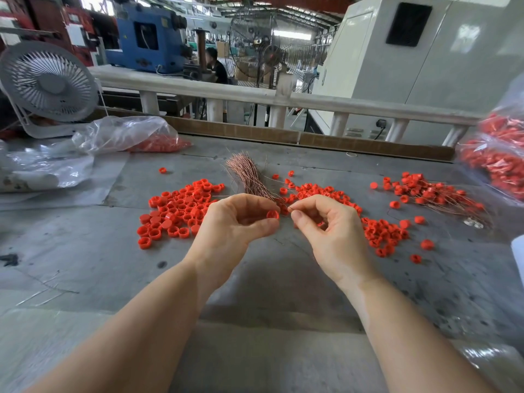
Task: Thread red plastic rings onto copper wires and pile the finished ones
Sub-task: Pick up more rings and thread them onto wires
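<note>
- Your left hand [238, 219] pinches one glossy red ring [272, 214] between thumb and forefinger.
- Your right hand [326, 222], fingers curled, pinches a thin copper wire [289, 208] just beside the ring.
- Behind them lies a fanned bundle of bare copper wires [249, 174].
- Loose rings [178, 211] scatter across the scuffed grey table [85, 251].
- Finished wired rings [433, 192] are piled on the right.

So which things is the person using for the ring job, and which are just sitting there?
For the job: left hand pinching a red ring; right hand pinching a wire; copper wire bundle; loose rings; finished pile.
Lying about: white fan; plastic bag.
</note>
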Available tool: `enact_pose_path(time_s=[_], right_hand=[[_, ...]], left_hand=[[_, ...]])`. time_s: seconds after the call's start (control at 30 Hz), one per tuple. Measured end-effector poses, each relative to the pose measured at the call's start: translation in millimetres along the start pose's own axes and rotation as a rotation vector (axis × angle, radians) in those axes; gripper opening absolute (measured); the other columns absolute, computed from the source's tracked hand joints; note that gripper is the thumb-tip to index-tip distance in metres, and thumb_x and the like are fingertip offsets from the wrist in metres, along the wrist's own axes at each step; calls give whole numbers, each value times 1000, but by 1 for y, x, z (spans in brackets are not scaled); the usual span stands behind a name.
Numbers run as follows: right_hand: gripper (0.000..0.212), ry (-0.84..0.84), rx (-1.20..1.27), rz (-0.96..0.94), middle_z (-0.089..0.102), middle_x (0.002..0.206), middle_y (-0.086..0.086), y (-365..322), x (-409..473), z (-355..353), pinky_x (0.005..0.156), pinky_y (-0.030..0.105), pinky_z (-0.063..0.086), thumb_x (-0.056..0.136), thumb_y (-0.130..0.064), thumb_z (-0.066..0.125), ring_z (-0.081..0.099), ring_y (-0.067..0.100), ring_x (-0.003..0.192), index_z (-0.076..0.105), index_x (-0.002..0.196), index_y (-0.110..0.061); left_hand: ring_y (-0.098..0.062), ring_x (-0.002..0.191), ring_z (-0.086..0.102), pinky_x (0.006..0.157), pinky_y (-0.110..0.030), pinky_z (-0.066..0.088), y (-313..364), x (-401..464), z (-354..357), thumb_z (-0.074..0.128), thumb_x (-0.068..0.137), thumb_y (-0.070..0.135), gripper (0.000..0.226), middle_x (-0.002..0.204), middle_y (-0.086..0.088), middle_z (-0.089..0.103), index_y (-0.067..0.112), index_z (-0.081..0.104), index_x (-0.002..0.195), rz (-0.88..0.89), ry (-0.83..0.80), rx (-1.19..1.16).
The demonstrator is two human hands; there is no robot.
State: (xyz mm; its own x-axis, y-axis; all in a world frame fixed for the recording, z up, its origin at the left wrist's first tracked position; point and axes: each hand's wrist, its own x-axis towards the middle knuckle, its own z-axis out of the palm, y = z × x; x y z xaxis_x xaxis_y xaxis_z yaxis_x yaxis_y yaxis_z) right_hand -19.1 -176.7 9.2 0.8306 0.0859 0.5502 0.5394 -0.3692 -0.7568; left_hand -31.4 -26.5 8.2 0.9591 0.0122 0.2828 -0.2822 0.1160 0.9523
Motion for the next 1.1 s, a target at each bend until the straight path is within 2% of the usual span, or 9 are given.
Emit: enact_pose_path(time_s=[0.13, 0.4, 0.6, 0.7, 0.9, 1.1], right_hand=[[25, 4, 11, -3, 63, 66, -13, 0, 0, 0, 59, 6, 38, 83, -1, 64, 56, -4, 63, 66, 75, -24], [26, 29, 19, -11, 63, 67, -15, -1, 0, -1, 58, 8, 40, 83, -1, 65, 56, -2, 64, 65, 75, -26], [19, -9, -32, -22, 66, 72, -14, -3, -1, -2, 58, 9, 38, 86, -4, 63, 54, -2, 65, 68, 79, -21], [17, -25, -25, -32, 67, 76, -13, -4, -1, -2, 59, 7, 38, 85, -3, 64, 56, -6, 69, 70, 80, -18], [25, -12, 39, -38, 65, 66, -16, -4, -1, -3, 60, 7, 38, 81, -1, 67, 56, -3, 65, 67, 75, -26], [24, -15, 69, -1, 64, 64, -10, -6, -1, -3, 58, 8, 39, 81, -3, 68, 54, -1, 60, 65, 71, -24]], left_hand=[[-4, 70, 66, 68, -12, 50, 1, 0, 1, 69, 71, -10, 23, 72, 4, 72, 11, 70, 82, -23, -7, -3], [-7, 76, 66, 74, -15, 52, 1, -1, -1, 68, 74, -8, 27, 79, 2, 73, 17, 72, 84, -39, -18, 17], [-13, 78, 69, 72, -18, 54, 0, 0, 0, 56, 82, -11, 32, 80, -4, 73, 15, 73, 84, -111, -53, -179], [-14, 78, 69, 71, -19, 54, 1, 0, 0, 54, 83, -11, 25, 81, -6, 72, 8, 68, 92, -128, -50, -247], [-13, 76, 69, 70, -18, 55, 4, 0, 2, 58, 74, -5, 20, 78, -6, 72, 5, 68, 88, -177, -55, -353], [-14, 74, 70, 67, -19, 55, 4, -1, 3, 61, 63, 1, 24, 78, -9, 73, 5, 68, 86, -199, -71, -400]])
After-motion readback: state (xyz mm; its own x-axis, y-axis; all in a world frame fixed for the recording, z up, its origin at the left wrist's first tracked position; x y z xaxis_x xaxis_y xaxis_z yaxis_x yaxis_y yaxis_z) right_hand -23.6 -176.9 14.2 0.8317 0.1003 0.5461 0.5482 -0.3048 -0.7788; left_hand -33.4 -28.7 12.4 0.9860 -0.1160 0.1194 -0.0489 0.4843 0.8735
